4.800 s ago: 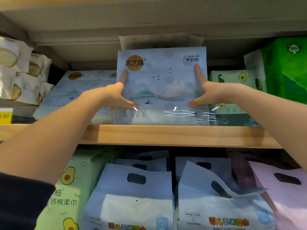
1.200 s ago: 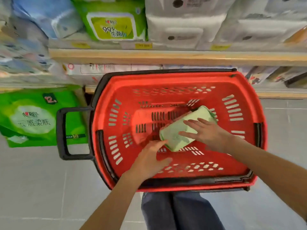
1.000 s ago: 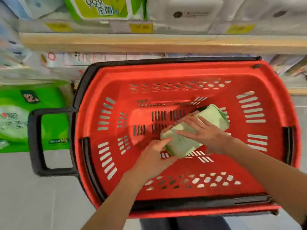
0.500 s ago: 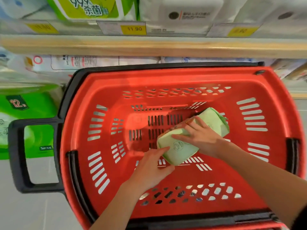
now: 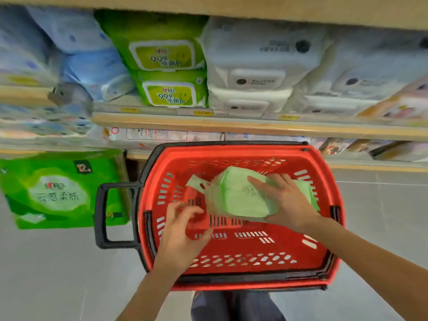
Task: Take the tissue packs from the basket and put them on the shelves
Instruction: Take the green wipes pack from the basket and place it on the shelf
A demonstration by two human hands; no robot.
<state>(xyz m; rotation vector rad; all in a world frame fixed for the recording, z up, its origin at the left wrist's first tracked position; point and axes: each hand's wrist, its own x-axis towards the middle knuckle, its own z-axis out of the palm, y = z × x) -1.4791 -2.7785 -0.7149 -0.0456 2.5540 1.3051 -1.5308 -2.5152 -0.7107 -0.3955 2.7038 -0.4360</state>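
Above the basket (image 5: 289, 246) floor, my right hand (image 5: 287, 205) grips the green tissue pack (image 5: 240, 195), thumb beneath to carry its weight; my left hand (image 5: 183, 232) hovers beside it, loosely curled and empty, ready to steady it.

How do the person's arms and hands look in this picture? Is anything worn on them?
The left forearm and the right forearm are bare as far as the picture shows; no sleeve is in view. The left hand and the right hand wear no glove. I see no watch, bracelet or ring, though the left hand is blurred.
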